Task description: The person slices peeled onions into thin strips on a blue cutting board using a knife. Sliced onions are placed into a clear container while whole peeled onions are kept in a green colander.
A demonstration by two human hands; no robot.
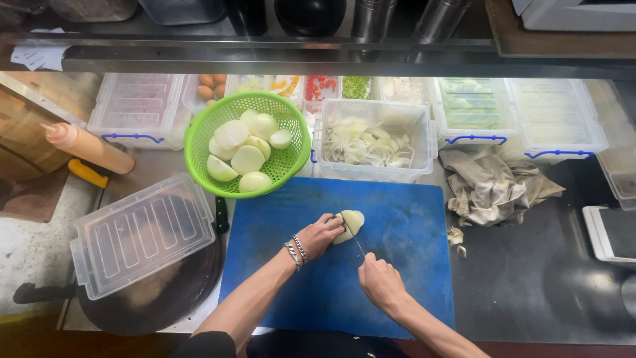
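1. Left hand [320, 234]: fingers curled over a peeled onion half [350, 224], pressing it onto the blue cutting board [397, 265].
2. Right hand [379, 282]: closed around a knife [356, 244]; the thin blade appears to meet the onion half.
3. Green colander [199, 142]: holds more peeled onion halves, behind the board.
4. Clear tub [424, 139]: sliced onion, beside the colander on the worktop [517, 278].

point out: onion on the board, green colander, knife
onion half [351, 222], head view, its cut top beside the left hand's fingers
green colander [202, 136], head view, left rim
knife [358, 246], head view, blade above the right hand
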